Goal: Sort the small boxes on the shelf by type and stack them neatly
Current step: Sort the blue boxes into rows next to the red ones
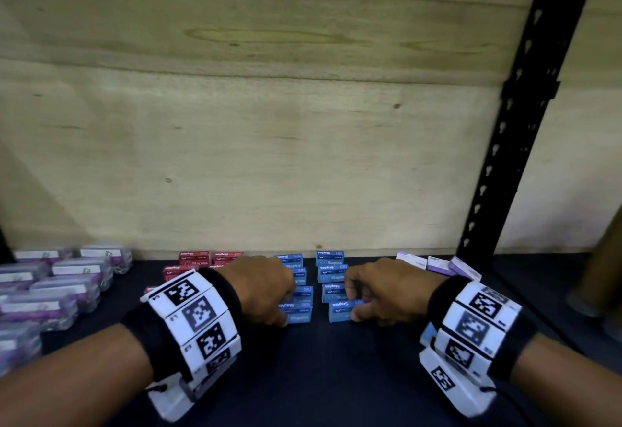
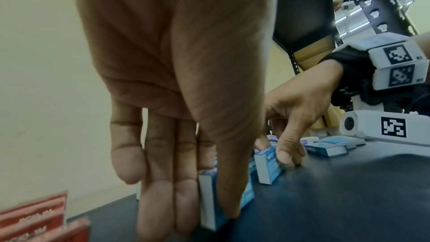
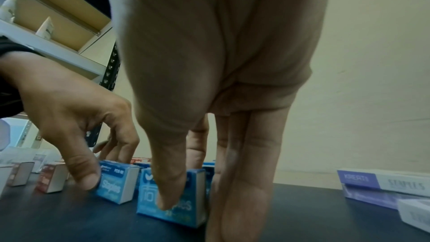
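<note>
— How is the scene lit?
— Dim, even light is seen on the wooden back panel point(image 1: 269, 123); the dark shelf surface point(image 1: 336, 376) is barely lit.

— Is blur present?
— The clear cases point(image 1: 50, 292) at the left edge are smeared, and the black upright point(image 1: 525, 106) is bowed by the lens. In both wrist views the near palms are soft, and glare is caught at the upper corners.

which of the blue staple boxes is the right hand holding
The right hand pinches the nearest blue box in the right-hand column, the front one closest to the shelf edge. The other boxes in that column sit behind it, untouched.
</note>
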The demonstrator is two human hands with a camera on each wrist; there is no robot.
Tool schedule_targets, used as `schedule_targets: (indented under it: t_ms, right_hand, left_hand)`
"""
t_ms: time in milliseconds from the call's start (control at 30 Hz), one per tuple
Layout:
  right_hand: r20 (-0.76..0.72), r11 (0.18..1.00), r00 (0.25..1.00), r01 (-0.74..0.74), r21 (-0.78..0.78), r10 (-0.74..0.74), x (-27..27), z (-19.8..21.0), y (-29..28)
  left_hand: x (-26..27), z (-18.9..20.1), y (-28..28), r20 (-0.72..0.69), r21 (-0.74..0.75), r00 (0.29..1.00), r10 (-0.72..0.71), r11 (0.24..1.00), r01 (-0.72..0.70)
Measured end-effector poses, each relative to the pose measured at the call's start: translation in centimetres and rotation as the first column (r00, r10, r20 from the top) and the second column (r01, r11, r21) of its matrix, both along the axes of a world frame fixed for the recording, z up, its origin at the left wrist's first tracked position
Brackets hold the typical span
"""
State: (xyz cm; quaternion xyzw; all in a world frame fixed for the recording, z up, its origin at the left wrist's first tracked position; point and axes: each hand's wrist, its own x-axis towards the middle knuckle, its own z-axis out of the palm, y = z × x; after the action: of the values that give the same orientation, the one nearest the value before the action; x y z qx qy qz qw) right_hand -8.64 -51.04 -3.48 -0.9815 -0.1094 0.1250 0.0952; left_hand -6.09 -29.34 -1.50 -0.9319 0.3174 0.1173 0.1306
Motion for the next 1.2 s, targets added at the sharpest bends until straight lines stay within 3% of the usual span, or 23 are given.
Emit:
schedule_targets:
  t_ms: [167, 300, 433, 567, 733, 967, 1200]
  right_hand:
    - [-0.06, 0.999, 0.998, 0.027, 0.045, -0.024, -0.4, 0.8, -1.1]
    - [-0.045, 0.994, 0.994, 0.099, -0.038, -0.101, -1.1, 3.3, -4.2]
    - [-0.022, 0.963, 0.978, 0.198, -0.183, -0.205, -2.0, 4.4, -7.6]
    - [-0.113, 0.941, 0.959, 0.226, -0.252, -0.261, -3.7, 4.2, -9.5]
    - [-0.183, 0.924, 0.934, 0.245, -0.294, -0.306, -5.3, 3.1, -10.6]
    - [-0.195, 0.939, 0.942, 0.217, -0.266, -0.273, -5.9, 1.8, -11.3]
    - [-0.22, 0.963, 0.946, 0.203, -0.18, -0.24, -5.7, 1.7, -11.4]
  left_hand:
    - [-0.3, 0.8, 0.1, 0.036, 0.028, 0.998, 0.047, 0.998, -0.048]
    - [-1.5, 2.7, -1.1, 0.151, 0.028, 0.988, 0.002, 1.0, -0.007]
    - [-3.1, 2.5, -4.5, 0.118, -0.084, 0.989, -0.085, 0.992, 0.095]
    - [-3.7, 0.7, -8.6, 0.035, -0.166, 0.986, -0.163, 0.972, 0.167]
    - [-4.3, -1.3, -12.9, 0.037, -0.187, 0.972, -0.233, 0.954, 0.236]
    - [-5.1, -2.5, -15.8, 0.061, -0.226, 0.976, -0.21, 0.949, 0.219]
    - [-4.3, -2.0, -15.0, 0.017, -0.239, 0.98, -0.199, 0.951, 0.197]
